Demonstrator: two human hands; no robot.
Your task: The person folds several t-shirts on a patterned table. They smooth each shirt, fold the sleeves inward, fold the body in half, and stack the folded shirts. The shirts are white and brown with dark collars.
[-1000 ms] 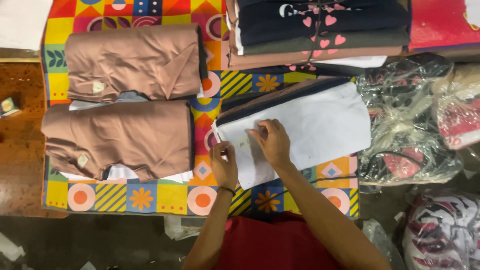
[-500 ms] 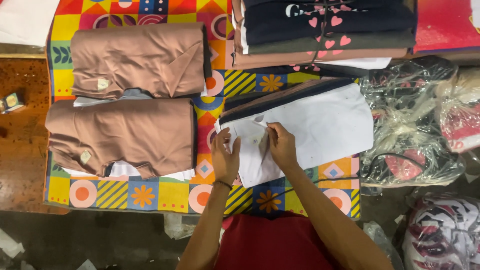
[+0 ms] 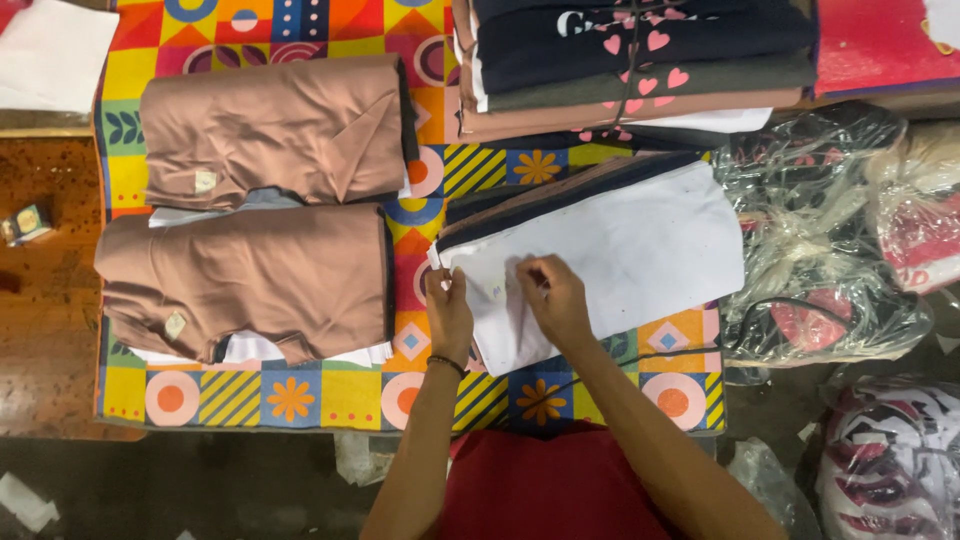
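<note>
White folded shirt (image 3: 620, 260), top of a slanted pile on the bright patterned surface (image 3: 330, 395), just right of two brown folded shirts (image 3: 250, 280). Both hands closer together now than a moment ago, meeting at the shirt's near edge. Left hand (image 3: 448, 312) flat on the cloth, fingers loose. Right hand (image 3: 553, 298) pinching a small white tag (image 3: 497, 291). Looks like checking the tag.

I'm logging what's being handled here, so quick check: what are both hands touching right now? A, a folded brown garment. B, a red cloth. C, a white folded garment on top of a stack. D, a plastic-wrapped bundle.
C: the left hand and the right hand both rest on the white folded garment; the brown garments lie untouched to the left.
</note>
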